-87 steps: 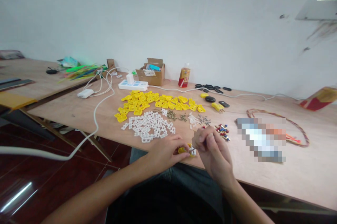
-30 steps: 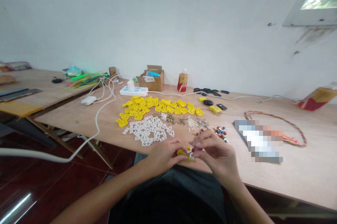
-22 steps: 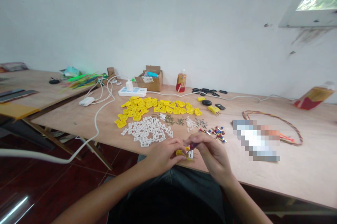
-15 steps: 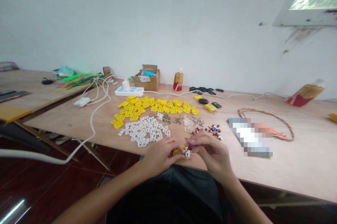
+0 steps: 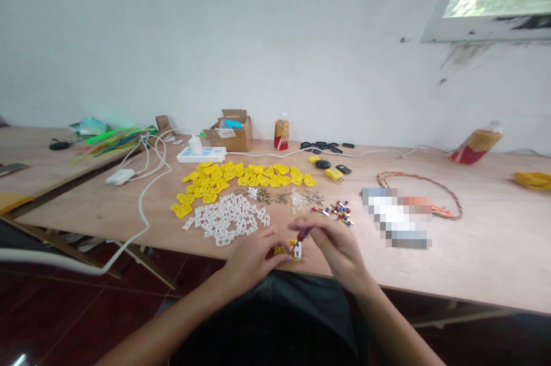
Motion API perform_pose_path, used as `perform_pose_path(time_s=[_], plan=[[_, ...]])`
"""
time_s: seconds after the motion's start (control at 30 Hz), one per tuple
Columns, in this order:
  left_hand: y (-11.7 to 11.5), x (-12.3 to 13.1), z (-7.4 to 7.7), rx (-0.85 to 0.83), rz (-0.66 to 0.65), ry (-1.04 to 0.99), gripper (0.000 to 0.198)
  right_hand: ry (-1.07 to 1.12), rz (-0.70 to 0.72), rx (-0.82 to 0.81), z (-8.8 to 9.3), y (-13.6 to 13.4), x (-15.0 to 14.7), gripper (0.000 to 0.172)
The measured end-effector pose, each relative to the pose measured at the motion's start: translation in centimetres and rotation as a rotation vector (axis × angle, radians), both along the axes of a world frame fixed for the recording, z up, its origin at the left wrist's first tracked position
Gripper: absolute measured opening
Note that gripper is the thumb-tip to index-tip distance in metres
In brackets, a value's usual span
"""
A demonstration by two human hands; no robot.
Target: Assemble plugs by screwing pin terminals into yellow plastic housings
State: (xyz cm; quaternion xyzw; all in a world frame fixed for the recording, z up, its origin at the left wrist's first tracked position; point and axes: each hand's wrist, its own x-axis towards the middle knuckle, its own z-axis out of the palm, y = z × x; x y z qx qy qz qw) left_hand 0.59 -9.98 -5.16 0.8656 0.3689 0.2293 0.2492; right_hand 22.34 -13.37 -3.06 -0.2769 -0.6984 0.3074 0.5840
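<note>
My left hand pinches a small yellow plug half with a white insert at the table's near edge. My right hand is closed on a small red-handled screwdriver, its tip down at the insert. Just beyond the hands lie a heap of white plastic inserts, a spread of yellow plug shells, small metal screws and red and blue crimp terminals.
The wooden table also carries a white power strip with cables, a cardboard box, a bottle, black plug parts, a twisted wire loop and a blurred flat item. A second table stands to the left.
My head has turned right, so everything slid left in view. My right hand swapped its grip from fiddling at the plug to holding the screwdriver upright on it. The left hand kept its hold.
</note>
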Motion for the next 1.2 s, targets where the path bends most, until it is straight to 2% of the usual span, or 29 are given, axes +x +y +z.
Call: perform_pose_path(time_s=[0.13, 0.27, 0.47, 0.6, 0.77, 0.83, 0.97, 1.1, 1.2], plan=[[0.03, -0.06, 0.12, -0.006, -0.021, -0.002, 0.004, 0.044, -0.102, 0.083, 0.14, 0.06, -0.21, 0.02], [0.08, -0.1, 0.2, 0.009, -0.053, -0.027, 0.003, -0.013, -0.003, 0.023, 0.21, -0.09, -0.03, 0.031], [0.24, -0.19, 0.19, -0.025, -0.057, -0.02, 0.008, 0.085, 0.062, 0.071, -0.1, -0.22, -0.12, 0.027], [0.43, -0.15, 0.26, -0.052, -0.046, -0.01, 0.008, 0.047, 0.111, 0.022, -0.38, -0.29, -0.32, 0.028], [0.45, -0.16, 0.35, -0.073, -0.046, -0.02, 0.009, 0.073, 0.012, 0.119, -0.31, -0.32, -0.91, 0.017], [0.43, -0.18, 0.34, -0.073, -0.031, -0.01, 0.008, 0.076, 0.006, 0.126, -0.27, -0.38, -0.9, 0.019], [0.38, -0.14, 0.37, -0.071, -0.054, -0.055, 0.006, -0.034, 0.055, 0.03, -0.25, -0.45, -0.49, 0.029], [0.36, -0.13, 0.36, -0.076, -0.038, -0.038, 0.007, -0.042, -0.024, 0.154, -0.01, -0.29, -0.42, 0.022], [0.45, -0.14, 0.31, -0.083, -0.038, -0.031, 0.009, -0.044, 0.018, 0.176, 0.2, -0.32, -0.33, 0.027]])
